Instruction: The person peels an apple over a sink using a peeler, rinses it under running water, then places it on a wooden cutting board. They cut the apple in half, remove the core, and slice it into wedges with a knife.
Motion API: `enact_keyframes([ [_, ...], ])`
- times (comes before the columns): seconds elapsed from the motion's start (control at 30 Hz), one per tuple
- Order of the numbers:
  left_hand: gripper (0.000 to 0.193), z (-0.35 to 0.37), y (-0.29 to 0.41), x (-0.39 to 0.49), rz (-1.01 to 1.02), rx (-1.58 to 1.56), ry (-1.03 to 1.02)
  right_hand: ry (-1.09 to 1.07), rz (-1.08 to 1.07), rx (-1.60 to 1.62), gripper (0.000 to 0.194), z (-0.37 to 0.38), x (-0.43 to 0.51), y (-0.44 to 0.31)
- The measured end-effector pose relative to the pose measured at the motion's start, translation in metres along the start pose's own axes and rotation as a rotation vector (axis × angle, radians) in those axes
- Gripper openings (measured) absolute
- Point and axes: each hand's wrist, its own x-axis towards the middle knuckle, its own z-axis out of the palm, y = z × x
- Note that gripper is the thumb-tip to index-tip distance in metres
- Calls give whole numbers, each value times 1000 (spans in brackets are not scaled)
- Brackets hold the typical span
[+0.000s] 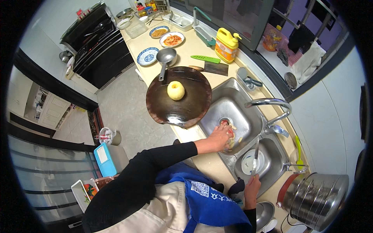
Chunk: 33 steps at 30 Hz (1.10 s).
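Note:
My left hand reaches into the larger steel sink basin, its fingers spread over peel scraps near the drain; whether it holds any is unclear. My right hand grips the handle of a narrow knife, whose blade extends over the smaller basin. Beneath the blade, bowls lie in that basin. A peeled apple sits on a round dark wooden cutting board, with the handle of a metal ladle-like pan resting over the board's edge.
A cleaver and a green knife sheath lie behind the board, near a yellow detergent jug. The faucet arches over the sink. Food plates stand farther along the counter. A large steel pot is at the right.

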Motion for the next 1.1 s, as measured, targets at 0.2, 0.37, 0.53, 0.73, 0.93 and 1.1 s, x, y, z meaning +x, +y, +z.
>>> enact_keyframes([
  [0.2, 13, -54, -100, -44, -174, -493, 552, -15, -91, 95, 17, 49, 35, -98],
  [0.37, 13, -87, -212, -68, -341, -765, 675, -48, 146, 646, 23, 97, 58, -179],
  [0.53, 21, -123, -288, -63, -366, -1232, 493, -69, 209, 767, 18, 136, 70, -246],
  [0.73, 26, -130, -347, -52, -417, -1202, 330, -57, 231, 780, 14, 159, 76, -292],
  [0.93, 24, -138, -379, -48, -457, -1144, 335, -81, 240, 763, 20, 158, 88, -324],
  [1.1, 22, -151, -396, -47, -410, -1020, 382, -67, 100, 670, 15, 166, 102, -331],
])
